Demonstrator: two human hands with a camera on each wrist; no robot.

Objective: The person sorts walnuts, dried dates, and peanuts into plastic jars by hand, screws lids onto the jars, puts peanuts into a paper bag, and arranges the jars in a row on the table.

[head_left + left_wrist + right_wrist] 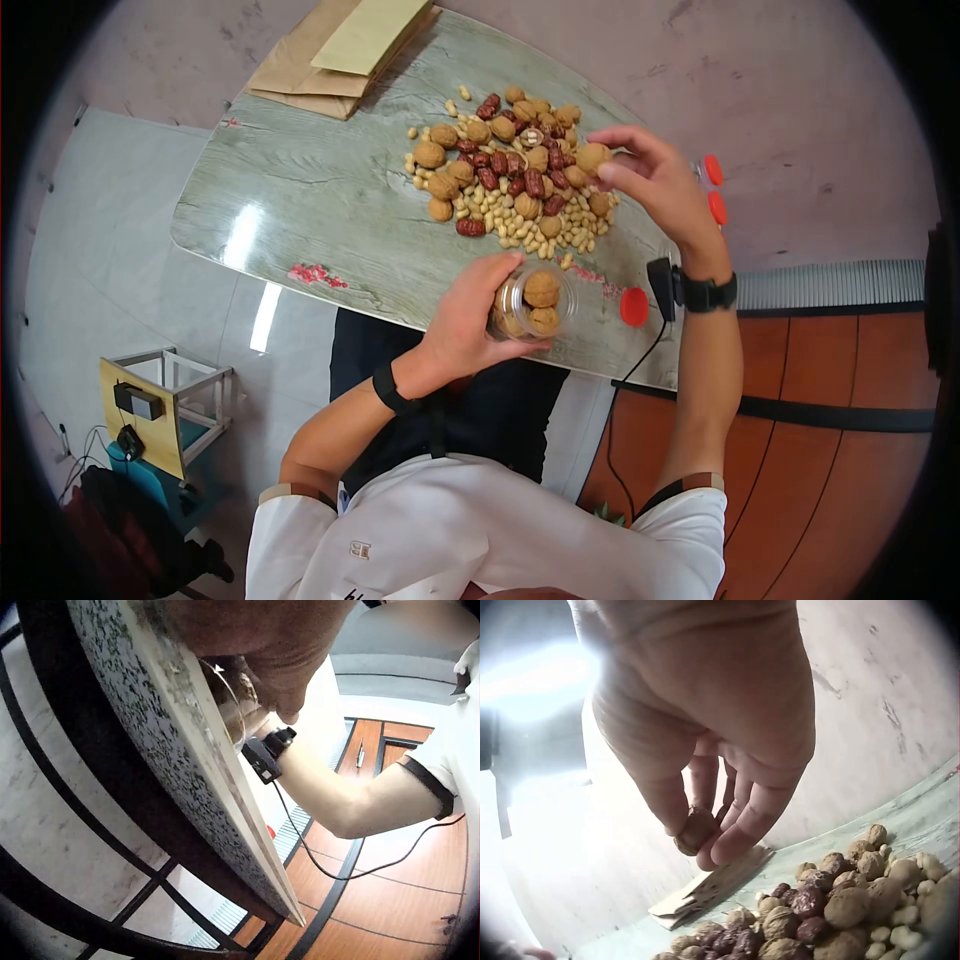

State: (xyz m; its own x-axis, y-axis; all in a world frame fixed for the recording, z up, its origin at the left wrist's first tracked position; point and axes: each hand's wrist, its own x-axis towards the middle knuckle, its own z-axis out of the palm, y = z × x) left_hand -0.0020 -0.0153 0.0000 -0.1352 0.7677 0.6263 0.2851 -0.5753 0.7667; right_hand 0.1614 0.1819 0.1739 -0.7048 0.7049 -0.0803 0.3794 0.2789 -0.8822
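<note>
Pick step in hand, I judged: right fingers [757, 814] pinched a walnut [695, 831] above the bench [320, 200], beside dates [534, 183]. Left fingers [488, 274] curled round a clear jar [570, 305], walnuts [541, 289] inside. Next move likely called for a firm pinch, jar steady, mouth unobstructed.

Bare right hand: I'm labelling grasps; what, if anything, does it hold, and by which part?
The right hand pinches a round brown walnut by its opposite sides.
</note>
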